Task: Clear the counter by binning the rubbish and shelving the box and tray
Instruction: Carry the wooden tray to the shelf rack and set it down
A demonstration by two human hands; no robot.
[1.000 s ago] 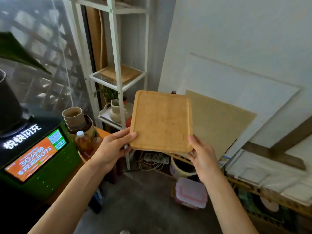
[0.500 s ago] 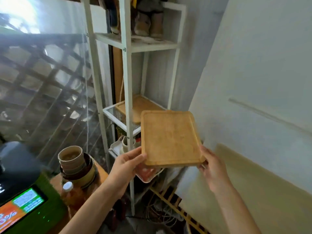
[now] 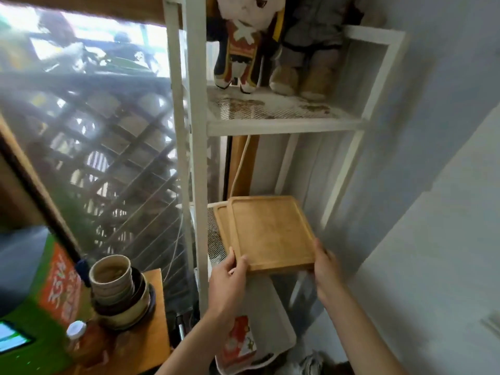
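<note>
I hold a square wooden tray [image 3: 270, 231] level with both hands, over the middle mesh shelf [image 3: 213, 239] of a white metal rack [image 3: 198, 163]. My left hand [image 3: 230, 277] grips its near left corner; my right hand [image 3: 323, 269] grips its near right corner. The tray lies on top of a second wooden tray [image 3: 220, 220], of which only the left edge shows. Its near edge overhangs the shelf front. No box is in view.
Two plush dolls [image 3: 270, 44] stand on the upper shelf. A white tray with a red carton [image 3: 240, 345] sits on the shelf below. At left, stacked bowls and cups [image 3: 119, 290] and a bottle [image 3: 81, 342] rest on an orange counter [image 3: 151, 334], next to a green machine [image 3: 32, 307]. Wall at right.
Both hands have carried the wooden tray up and forward from in front of the rack onto the middle shelf, over the other tray. The view has tilted upward and closer.
</note>
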